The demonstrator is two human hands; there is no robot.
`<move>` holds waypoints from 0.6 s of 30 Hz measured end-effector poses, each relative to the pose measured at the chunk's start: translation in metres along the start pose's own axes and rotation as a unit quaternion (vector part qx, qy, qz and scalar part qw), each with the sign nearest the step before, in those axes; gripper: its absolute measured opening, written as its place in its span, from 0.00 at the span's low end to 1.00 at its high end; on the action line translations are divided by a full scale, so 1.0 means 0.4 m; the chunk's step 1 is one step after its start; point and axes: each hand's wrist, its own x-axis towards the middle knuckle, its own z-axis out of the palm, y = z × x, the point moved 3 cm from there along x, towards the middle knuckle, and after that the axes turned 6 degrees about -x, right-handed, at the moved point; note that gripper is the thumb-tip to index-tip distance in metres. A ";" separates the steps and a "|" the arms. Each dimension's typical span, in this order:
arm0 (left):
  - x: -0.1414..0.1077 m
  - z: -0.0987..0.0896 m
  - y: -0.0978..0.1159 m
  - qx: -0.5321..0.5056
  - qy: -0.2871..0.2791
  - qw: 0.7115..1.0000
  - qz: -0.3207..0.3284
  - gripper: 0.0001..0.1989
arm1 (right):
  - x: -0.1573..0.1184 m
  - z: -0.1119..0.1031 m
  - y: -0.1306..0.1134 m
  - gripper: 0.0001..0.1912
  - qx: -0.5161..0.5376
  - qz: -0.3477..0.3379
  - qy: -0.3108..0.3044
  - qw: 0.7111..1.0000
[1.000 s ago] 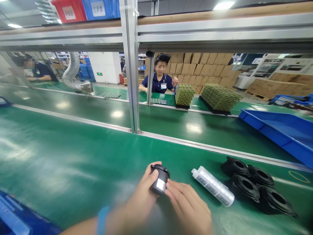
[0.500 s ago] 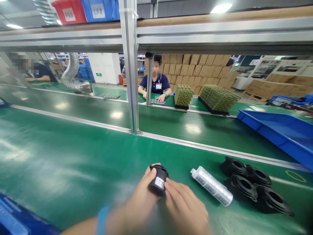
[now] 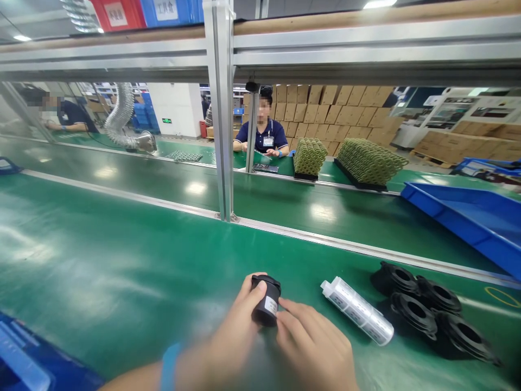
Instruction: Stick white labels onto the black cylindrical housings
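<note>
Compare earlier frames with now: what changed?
The co-worker's raised hand came down to the bench; both hands now seem to hold a sheet up off it. Unchanged: left hand grips the black cup, right hand at its white label; white roll and four black parts lie to the right.

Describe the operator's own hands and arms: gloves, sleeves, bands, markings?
Left hand: no glove; a flat, plain-looking blue band around the wrist, no sleeve on the visible forearm. Right hand: no glove or ring visible; its wrist is cut off by the frame. No cables seen on either.
</note>
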 end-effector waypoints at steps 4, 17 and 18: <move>0.001 -0.005 0.000 0.027 0.008 1.000 -0.005 0.14 | -0.001 -0.003 -0.004 0.07 -0.019 -0.005 -0.012 1.000; -0.003 0.008 0.010 -0.007 -0.020 1.000 -0.001 0.20 | 0.018 -0.013 -0.001 0.06 0.146 0.119 0.007 0.982; -0.006 0.013 0.019 -0.002 -0.025 1.000 0.020 0.24 | 0.022 -0.015 0.003 0.06 0.198 0.158 0.000 0.967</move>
